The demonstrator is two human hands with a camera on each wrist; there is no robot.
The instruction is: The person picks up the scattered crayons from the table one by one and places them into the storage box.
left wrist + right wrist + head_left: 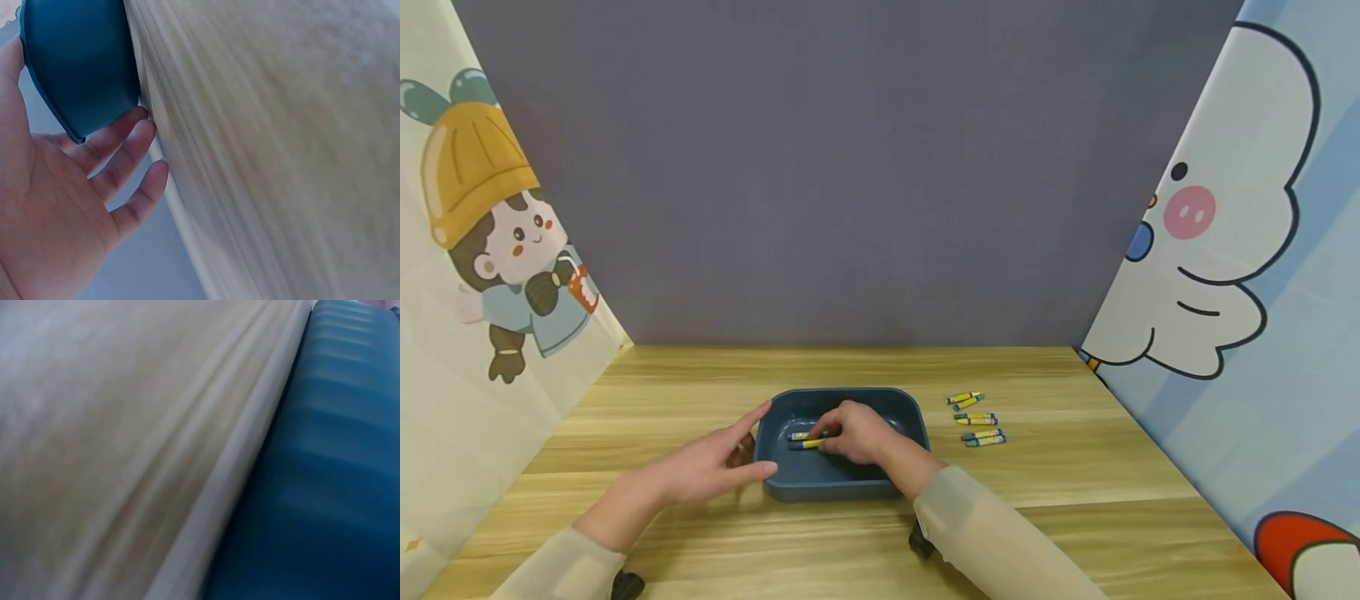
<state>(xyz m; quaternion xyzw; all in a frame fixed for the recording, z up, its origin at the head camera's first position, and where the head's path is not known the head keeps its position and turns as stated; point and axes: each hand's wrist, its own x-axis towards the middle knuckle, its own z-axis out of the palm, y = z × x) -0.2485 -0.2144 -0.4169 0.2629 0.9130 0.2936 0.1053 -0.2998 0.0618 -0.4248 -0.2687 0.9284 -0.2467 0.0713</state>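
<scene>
A dark blue-green plastic box (842, 492) with rounded corners stands open-topped on the wooden table. At its left end, my left hand (718, 458) holds the rim and wall, thumb toward the near corner and index finger toward the far one. In the left wrist view, other fingers of that hand curve against the outer wall of the box (81, 62). My right hand (857, 433) reaches inside and pinches a yellow-and-blue crayon (805, 445) low over the floor. Another crayon (796, 436) lies just behind it, partly hidden by the fingers.
Right of the box, several crayons lie in pairs: a far pair (966, 400), a middle pair (976, 418) and a near pair (984, 437). A grey panel (850, 183) rises behind the table (1037, 533). Printed cartoon sheets flank both sides.
</scene>
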